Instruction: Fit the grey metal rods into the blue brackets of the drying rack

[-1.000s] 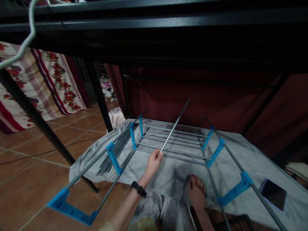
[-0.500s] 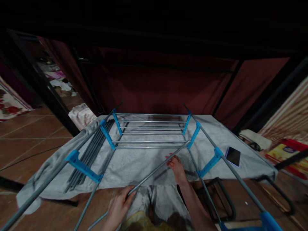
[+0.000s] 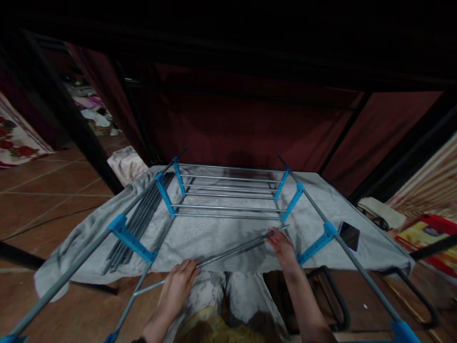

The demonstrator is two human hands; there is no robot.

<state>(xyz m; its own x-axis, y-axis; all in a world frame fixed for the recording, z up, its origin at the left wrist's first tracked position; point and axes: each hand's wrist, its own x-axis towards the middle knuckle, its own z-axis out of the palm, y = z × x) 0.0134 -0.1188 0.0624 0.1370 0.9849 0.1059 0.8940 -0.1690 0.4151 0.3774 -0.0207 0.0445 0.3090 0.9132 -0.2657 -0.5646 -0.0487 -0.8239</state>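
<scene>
A loose grey metal tube (image 3: 233,250) slants across the front of a partly built rack, its right end higher in view. My left hand (image 3: 182,281) is wrapped round it left of its middle. Near its right end, my right hand (image 3: 280,240) grips the tube with the fingers. The rack has grey side poles (image 3: 80,259) joined by blue plastic brackets (image 3: 132,240), with several crossbars (image 3: 228,208) fixed between the farther brackets. The right end of the tube lies just in front of a blue bracket (image 3: 291,205); I cannot tell whether they touch.
Several loose tubes (image 3: 143,221) lie bundled on the grey cloth-covered table (image 3: 221,233) at left. A phone (image 3: 349,236) rests on the cloth at right. Black metal chair frames (image 3: 333,300) stand at lower right, near a red and yellow package (image 3: 424,238). A dark red curtain (image 3: 232,128) hangs behind.
My right hand has moved right along the tube and closed on it. The tube has turned flatter, its left end raised, its right end lowered toward me. The view has shifted slightly.
</scene>
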